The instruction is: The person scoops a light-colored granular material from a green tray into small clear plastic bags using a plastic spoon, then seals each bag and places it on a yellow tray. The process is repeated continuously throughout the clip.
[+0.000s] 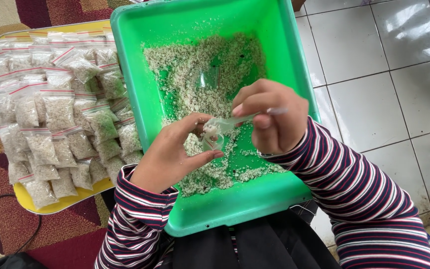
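The left hand [172, 152] pinches a small clear bag [213, 138] between its thumb and fingers, right over the green tub [279, 60]. The right hand [274, 119] is curled tight around a clear plastic spoon [232, 122] that tips crumbs into the bag. The tub holds pale crumbs [195, 69]. Beside it, a yellow tray [51, 205] is full of filled little bags [55, 109].

Bright green tub [294, 74] of pale beige crumbs [195, 69]; left of it, yellow tray [51, 205]; navy, red and white striped sleeves [369, 199]; white tiles [389, 74].
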